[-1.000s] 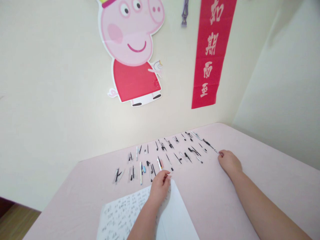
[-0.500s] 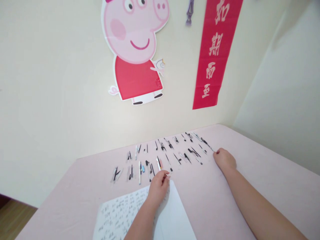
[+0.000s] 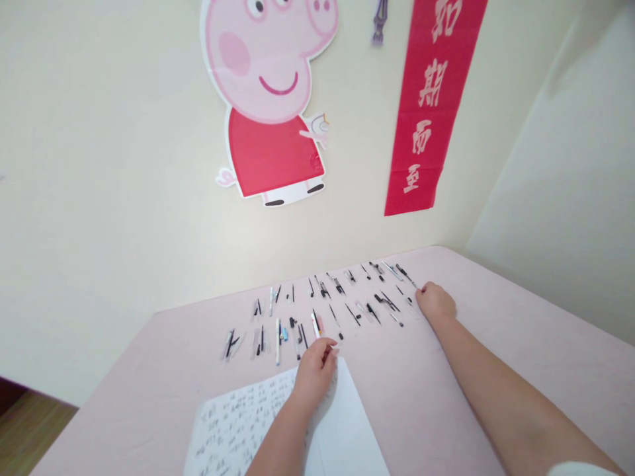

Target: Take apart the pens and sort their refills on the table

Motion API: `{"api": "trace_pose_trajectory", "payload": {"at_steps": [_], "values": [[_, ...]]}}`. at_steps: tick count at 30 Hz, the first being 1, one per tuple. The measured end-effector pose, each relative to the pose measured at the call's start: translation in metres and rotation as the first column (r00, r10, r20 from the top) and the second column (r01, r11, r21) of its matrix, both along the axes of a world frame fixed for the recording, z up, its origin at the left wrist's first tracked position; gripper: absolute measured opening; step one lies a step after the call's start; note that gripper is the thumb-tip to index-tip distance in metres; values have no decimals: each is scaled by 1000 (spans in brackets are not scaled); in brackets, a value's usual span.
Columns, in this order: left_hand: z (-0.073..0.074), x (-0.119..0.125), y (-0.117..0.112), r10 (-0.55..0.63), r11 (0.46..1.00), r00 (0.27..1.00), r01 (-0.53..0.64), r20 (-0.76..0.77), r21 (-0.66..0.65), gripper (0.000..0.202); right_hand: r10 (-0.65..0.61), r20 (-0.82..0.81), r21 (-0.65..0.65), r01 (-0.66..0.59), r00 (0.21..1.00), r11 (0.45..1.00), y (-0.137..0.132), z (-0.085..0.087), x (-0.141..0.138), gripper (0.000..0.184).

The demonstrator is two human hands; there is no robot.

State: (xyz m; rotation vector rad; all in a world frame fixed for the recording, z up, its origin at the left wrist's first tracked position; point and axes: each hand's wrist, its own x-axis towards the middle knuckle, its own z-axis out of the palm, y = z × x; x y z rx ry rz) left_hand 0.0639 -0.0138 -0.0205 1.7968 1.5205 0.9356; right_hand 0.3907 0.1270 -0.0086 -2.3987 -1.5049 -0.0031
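Observation:
Several pens and pen parts [image 3: 322, 307] lie in two rows across the far side of a pink table [image 3: 471, 390]. My right hand [image 3: 435, 301] rests with curled fingers at the right end of the rows, its fingertips on the lower end of a black pen [image 3: 404, 274]. My left hand [image 3: 316, 369] lies on the top edge of a white sheet covered in handwriting [image 3: 238, 430], fingers curled together just below the near row of pens. What the left fingers pinch, if anything, I cannot make out.
The table stands in a corner, its far edge against a cream wall. A cartoon pig cut-out [image 3: 272, 99] and a red banner with gold characters [image 3: 426, 112] hang on the wall. Wooden floor [image 3: 30, 430] shows past the table's left edge.
My right hand has slid left and away along the table, pushing the black pen up toward the far row. The left hand stays on the paper's edge.

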Motion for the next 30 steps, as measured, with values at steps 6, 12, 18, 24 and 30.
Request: {"api": "trace_pose_trajectory", "payload": {"at_steps": [6,12,18,24,30], "values": [[1,0,-1,-1,1000,1000,1,-11,6,22,-1,-24,6,1,1000,1000,21,-3,-1,30],[2,0,-2,2,1000,1000,-2,-16,8,22,10,-46,9,-9,999,1000,32,-3,1,31],[4,0,-2,4,1000,1000,-4,-9,-1,22,-4,-65,5,4,998,1000,38,-5,3,31],[2,0,-2,3,1000,1000,-2,-20,14,22,-1,-74,18,2,997,1000,41,-6,4,32],[4,0,-2,-4,1000,1000,4,-12,3,21,5,-86,69,1,996,998,38,-6,2,35]]}}
